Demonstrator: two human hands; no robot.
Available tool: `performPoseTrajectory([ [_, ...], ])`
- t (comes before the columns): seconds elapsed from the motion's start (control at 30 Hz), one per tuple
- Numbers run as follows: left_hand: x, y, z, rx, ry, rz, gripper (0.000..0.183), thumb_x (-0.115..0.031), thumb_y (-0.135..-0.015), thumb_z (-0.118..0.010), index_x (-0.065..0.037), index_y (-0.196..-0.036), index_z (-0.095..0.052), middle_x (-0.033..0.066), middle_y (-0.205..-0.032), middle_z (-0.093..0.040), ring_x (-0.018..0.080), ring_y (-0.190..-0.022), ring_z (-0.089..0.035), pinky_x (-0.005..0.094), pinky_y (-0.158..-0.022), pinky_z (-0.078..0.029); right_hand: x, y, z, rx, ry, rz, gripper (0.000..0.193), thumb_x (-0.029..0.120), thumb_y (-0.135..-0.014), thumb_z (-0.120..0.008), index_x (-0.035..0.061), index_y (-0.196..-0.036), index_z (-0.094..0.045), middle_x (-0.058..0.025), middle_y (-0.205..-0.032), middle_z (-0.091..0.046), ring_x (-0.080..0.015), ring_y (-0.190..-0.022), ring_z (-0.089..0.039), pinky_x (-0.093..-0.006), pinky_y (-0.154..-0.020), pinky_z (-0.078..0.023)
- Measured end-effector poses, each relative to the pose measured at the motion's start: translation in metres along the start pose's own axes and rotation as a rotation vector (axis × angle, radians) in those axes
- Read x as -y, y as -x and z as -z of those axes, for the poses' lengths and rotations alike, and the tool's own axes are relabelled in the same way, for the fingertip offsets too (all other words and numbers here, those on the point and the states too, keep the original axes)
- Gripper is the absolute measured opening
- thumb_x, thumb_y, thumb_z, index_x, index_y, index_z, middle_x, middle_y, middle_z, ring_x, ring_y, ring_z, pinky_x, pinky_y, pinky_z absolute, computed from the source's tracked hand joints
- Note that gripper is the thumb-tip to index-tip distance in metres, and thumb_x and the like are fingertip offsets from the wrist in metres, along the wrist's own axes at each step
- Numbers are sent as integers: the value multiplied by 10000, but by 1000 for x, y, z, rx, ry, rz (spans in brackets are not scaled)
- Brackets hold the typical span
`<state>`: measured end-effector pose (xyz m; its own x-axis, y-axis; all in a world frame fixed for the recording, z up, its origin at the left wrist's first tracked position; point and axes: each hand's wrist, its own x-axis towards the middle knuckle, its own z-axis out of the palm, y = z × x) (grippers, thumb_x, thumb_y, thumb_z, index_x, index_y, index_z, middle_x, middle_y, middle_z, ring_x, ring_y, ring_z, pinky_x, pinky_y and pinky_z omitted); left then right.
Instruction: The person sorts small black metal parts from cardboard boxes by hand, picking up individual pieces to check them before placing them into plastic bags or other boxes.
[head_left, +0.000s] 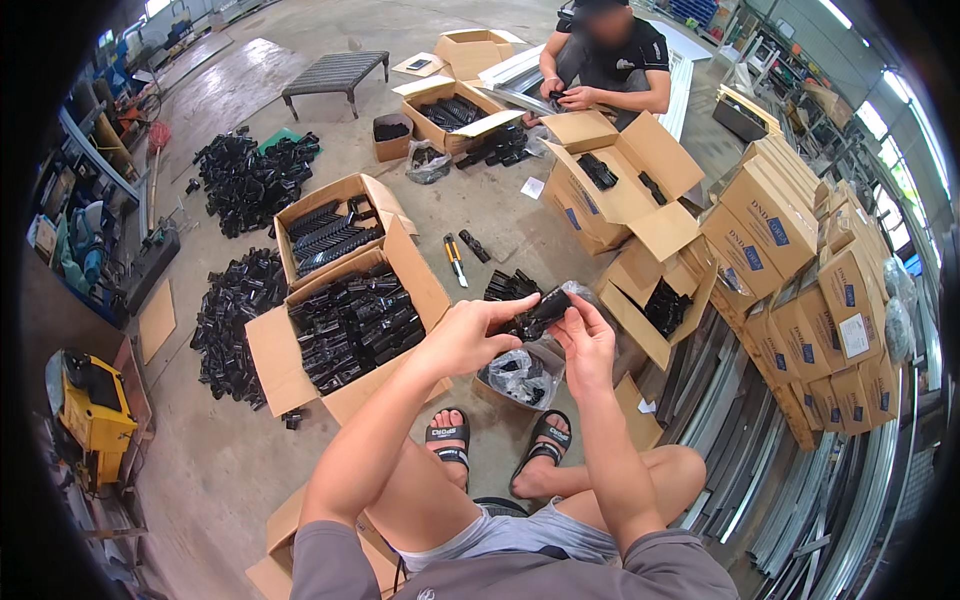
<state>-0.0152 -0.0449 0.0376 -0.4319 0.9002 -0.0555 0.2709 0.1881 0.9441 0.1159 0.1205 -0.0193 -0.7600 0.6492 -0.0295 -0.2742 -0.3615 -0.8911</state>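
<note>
Black and glossy, the part (546, 308) is short and blocky, smooth along its upper face with a highlight on it, and sits aslant, one end toward 2 o'clock and the other toward 8; its lower end is partly lost in the dark shapes behind. You have it up in front of you, just right of the middle of your view, between your two hands. Your left hand (484, 326) comes in from 7 o'clock, index finger stretched nearly straight onto the part's upper face, thumb set wide below it; whether those fingers grip or merely touch, you cannot tell from here. Your right hand (586, 338) rises from 5 o'clock, wrist above its elbow, fingers bent, thumb and fingertips closed narrowly on the part's right end. From the part, a small box (493, 388) with clear plastic inside is near at 7 o'clock, a knife (455, 260) lies on the floor at 10, a full box (274, 360) of black pieces stands at 9, and a co-worker (640, 85) crouches well off at 12.
</note>
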Motion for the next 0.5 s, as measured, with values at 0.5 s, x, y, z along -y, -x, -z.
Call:
performPoseTrajectory([
  [0.5, 2, 5, -6, -72, -204, -197, 721, -66, -781, -760, -293, -1427, -535, 198, -874, -683, 184, -591, -514, 330, -655, -490, -8, 11, 1, -10, -28, 85, 330, 157, -992, -629, -28, -1262, -587, -99, -1133, -676, -179, -987, -663, -356, -888, -549],
])
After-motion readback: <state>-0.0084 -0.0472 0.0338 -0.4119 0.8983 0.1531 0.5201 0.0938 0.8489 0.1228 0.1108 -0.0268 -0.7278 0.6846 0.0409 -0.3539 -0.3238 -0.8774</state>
